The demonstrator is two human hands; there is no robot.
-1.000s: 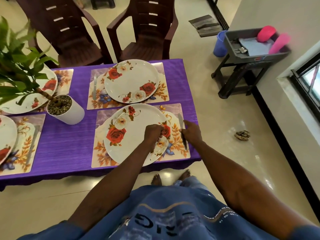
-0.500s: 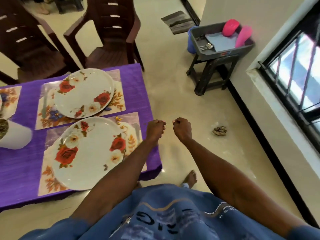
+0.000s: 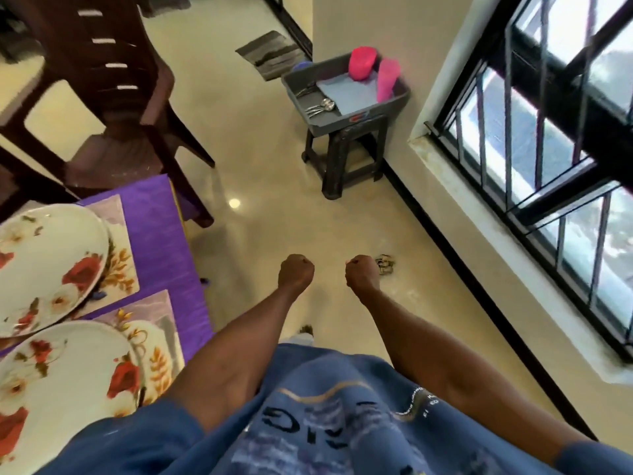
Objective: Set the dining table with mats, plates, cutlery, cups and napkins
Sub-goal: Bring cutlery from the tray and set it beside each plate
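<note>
Plates first: two round white plates with red rose prints show on the purple-clothed dining table (image 3: 150, 214), the farther plate (image 3: 48, 265) and the nearer plate (image 3: 65, 382), each lying on its own floral placemat, the farther mat (image 3: 120, 265) and the nearer mat (image 3: 154, 337). Beyond the table's far corner stands one dark brown plastic chair (image 3: 113, 97). Well away from the table, against the wall, one grey plastic tray (image 3: 373, 108) sits on a black plastic stool (image 3: 346, 156). In the tray lie two pink plastic cups (image 3: 375, 72), one stack of pale blue napkins (image 3: 346, 90) and a small cluster of steel cutlery (image 3: 318, 106) too blurred to count.

A second ago both hands were at the nearer plate and mat, the right one by a knife. Now the view has swung away from the table, the tray looms closer, and both hands are off the table over the bare floor.

Left hand (image 3: 296, 272) and right hand (image 3: 363, 272) are held out side by side, apart, forearms extended forward. Each has its fingers curled into a loose fist, with nothing visible in either.
</note>
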